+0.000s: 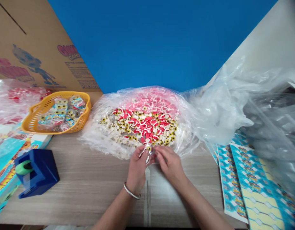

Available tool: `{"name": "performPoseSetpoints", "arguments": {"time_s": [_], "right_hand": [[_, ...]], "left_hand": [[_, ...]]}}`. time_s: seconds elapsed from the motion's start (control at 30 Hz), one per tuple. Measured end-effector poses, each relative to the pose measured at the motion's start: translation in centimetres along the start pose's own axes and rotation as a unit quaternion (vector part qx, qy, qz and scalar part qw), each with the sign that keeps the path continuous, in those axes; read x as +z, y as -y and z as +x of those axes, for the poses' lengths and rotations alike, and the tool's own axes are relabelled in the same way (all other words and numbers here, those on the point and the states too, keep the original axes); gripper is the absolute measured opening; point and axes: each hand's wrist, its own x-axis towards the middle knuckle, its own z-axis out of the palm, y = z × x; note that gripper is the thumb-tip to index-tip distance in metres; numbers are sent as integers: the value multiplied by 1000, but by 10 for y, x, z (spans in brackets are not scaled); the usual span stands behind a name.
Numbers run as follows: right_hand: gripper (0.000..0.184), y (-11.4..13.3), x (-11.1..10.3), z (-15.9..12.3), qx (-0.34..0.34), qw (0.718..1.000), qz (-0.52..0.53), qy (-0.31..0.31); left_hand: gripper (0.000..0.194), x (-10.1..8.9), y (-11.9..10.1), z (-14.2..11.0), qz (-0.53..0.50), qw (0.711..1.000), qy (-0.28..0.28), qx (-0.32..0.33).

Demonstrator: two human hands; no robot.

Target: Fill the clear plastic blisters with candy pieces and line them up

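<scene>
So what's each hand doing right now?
Left hand: closed, holding a small clear plastic item.
Right hand: at the item's edge; grip can't be told.

A wood-grain tabletop carries, at its middle, an open clear bag of small red, white and yellow pieces. A yellow basket and blue tape dispenser stand left; printed blue sheets lie right.

Item: open lane on the bench, between my left grip and the blue tape dispenser. Item: narrower lane, between my right grip and the printed sheets. Item: gap between my forearms. Obstacles: filled plastic bag, directly ahead; blue panel, upright behind it; yellow basket, beyond the dispenser; crumpled clear plastic, right of the bag.
</scene>
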Motion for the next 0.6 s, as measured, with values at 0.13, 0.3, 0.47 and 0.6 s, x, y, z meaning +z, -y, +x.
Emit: {"name": "performPoseSetpoints", "arguments": {"time_s": [0.13, 0.3, 0.47, 0.6], "right_hand": [[20, -7, -4, 20, 109, 991, -79, 15], [15, -14, 0, 36, 137, 977, -141, 81], [12, -15, -4, 25, 150, 988, 25, -6], [13, -6, -5, 16, 98, 992, 76, 17]], "left_hand": [[46, 5, -2, 1, 18, 999, -31, -21], [42, 8, -4, 0, 7, 999, -33, -22], [43, 9, -6, 1, 11, 999, -38, -27], [38, 8, -5, 1, 1, 1000, -10, -14]]}}
